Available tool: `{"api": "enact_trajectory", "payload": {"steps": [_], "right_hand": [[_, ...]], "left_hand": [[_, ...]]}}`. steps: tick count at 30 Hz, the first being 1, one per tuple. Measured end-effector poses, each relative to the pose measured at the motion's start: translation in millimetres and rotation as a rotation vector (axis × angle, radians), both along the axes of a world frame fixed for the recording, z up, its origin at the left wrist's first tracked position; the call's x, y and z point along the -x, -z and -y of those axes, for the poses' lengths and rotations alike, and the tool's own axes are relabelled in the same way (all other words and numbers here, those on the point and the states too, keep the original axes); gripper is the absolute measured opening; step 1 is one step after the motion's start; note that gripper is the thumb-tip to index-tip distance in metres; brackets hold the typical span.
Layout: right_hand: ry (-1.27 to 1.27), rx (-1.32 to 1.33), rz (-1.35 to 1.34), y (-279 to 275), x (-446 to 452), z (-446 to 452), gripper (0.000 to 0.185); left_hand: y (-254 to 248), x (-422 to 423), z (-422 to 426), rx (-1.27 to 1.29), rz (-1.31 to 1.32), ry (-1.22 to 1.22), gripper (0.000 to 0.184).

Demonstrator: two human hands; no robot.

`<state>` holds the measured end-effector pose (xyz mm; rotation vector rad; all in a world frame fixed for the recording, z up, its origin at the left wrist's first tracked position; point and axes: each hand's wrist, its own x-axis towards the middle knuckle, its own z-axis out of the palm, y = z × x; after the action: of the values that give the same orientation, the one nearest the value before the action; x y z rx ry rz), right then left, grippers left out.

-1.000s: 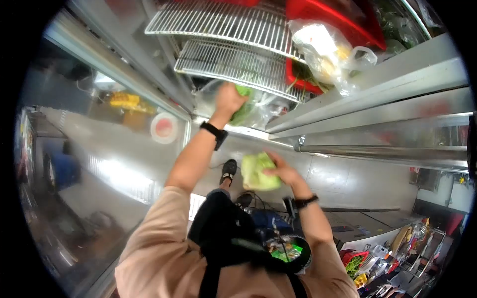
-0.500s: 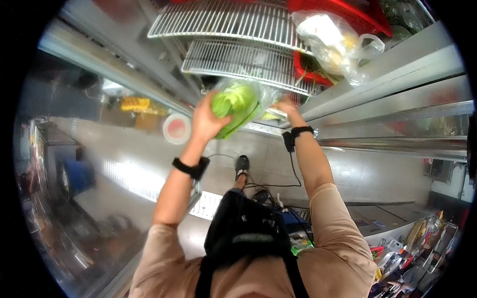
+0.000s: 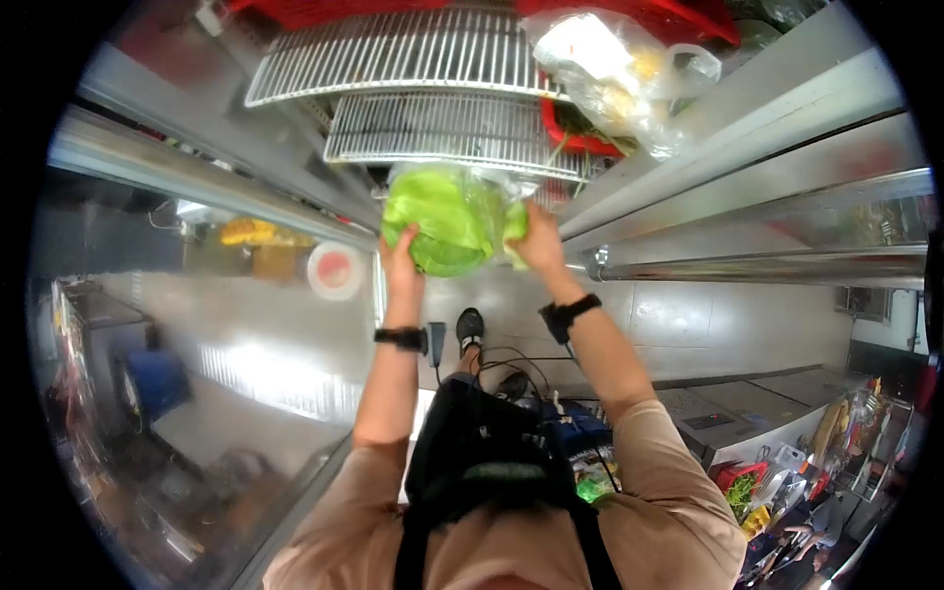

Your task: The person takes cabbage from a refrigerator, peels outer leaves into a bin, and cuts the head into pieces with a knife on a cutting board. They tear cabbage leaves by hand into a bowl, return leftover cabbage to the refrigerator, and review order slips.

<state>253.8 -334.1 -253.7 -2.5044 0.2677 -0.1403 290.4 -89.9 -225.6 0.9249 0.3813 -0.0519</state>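
Observation:
A large green leafy vegetable (image 3: 438, 216) is partly wrapped in a clear plastic bag (image 3: 482, 197), just below the lower wire shelf (image 3: 442, 126). My left hand (image 3: 401, 264) grips it at its lower left side, thumb over the leaves. On the right, my right hand (image 3: 539, 241) is closed around a smaller light green piece (image 3: 515, 224) beside the bag; some of its fingers are hidden. Both wrists wear black bands.
An upper wire shelf (image 3: 403, 59) spans the top. A plastic bag with yellow items (image 3: 615, 84) hangs by a red basket (image 3: 580, 138). Metal door frames stand on both sides. Cables cross the floor (image 3: 678, 324) near my feet.
The large vegetable has turned and shifted slightly left between my hands. My right hand, earlier lower with the light green piece, has come up beside the bag. The view has shifted.

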Motion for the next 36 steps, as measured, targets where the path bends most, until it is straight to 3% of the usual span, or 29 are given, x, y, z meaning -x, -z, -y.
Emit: {"api": "enact_trajectory", "payload": {"steps": [4, 6, 8, 11, 15, 16, 17, 18, 20, 22, 25, 29, 31, 36], "right_hand": [[-0.057, -0.124, -0.265, -3, 69, -2, 0.101], [-0.165, -0.307, -0.43, -8, 95, -3, 0.107], [-0.202, -0.3, -0.498, -3, 96, -19, 0.115], [-0.151, -0.358, -0.443, 8, 62, -39, 0.108], [-0.387, -0.237, -0.157, 95, -3, -46, 0.088], [-0.321, -0.384, -0.099, 125, -18, -45, 0.084], [-0.177, -0.901, -0.021, 168, -37, -43, 0.081], [-0.052, -1.251, 0.067, 203, -49, -41, 0.077], [-0.026, -0.935, 0.013, 134, -42, -21, 0.076], [-0.152, -0.162, -0.077, 81, -16, -3, 0.079], [-0.021, -0.203, -0.302, 37, 36, 18, 0.078], [-0.026, -0.378, -0.286, 7, 126, 47, 0.079], [-0.017, -0.513, -0.232, -45, 168, 45, 0.075], [0.156, -0.648, -0.242, -107, 256, 39, 0.07]], "left_hand": [[2, -22, -14, -0.118, -0.066, 0.04, 0.05], [-18, -21, -15, -0.086, -0.039, 0.062, 0.052], [-29, -15, -20, -0.167, -0.124, 0.159, 0.052], [-29, -11, -35, -0.096, -0.137, 0.301, 0.052], [-51, -16, -52, -0.19, -0.22, 0.413, 0.054], [-54, -16, -56, -0.201, -0.222, 0.414, 0.054], [-60, -16, -60, -0.258, -0.19, 0.449, 0.057], [-66, -14, -66, -0.315, -0.161, 0.486, 0.06], [-77, -7, -81, -0.346, -0.165, 0.501, 0.062], [-84, 5, -98, -0.367, -0.168, 0.518, 0.064], [-92, 29, -130, -0.376, -0.166, 0.496, 0.067], [-102, 54, -156, -0.291, -0.108, 0.543, 0.069], [-107, 70, -162, -0.273, -0.108, 0.536, 0.07], [-128, 115, -146, -0.255, -0.022, 0.544, 0.067]]}}
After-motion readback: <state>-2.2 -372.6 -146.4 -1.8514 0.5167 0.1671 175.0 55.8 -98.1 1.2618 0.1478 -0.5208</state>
